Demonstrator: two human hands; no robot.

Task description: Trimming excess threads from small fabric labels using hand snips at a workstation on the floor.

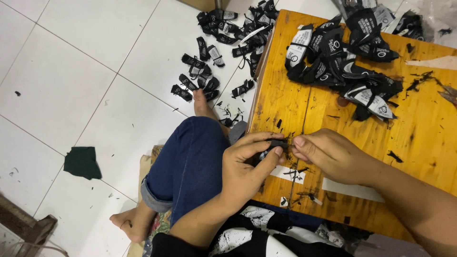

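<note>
My left hand [247,164] and my right hand [328,154] meet over the near edge of a low yellow wooden table [423,138]. Together they pinch one small black fabric label [281,144] between thumbs and forefingers. The label is mostly hidden by my fingers. A heap of black and white labels [345,62] lies on the far part of the table, well beyond my hands.
More black labels [219,52] lie scattered on the white tiled floor left of the table. A dark green cloth scrap [82,163] lies on the floor at left. My leg in blue jeans [190,166] and bare feet rest beside the table. Black thread bits litter the tabletop.
</note>
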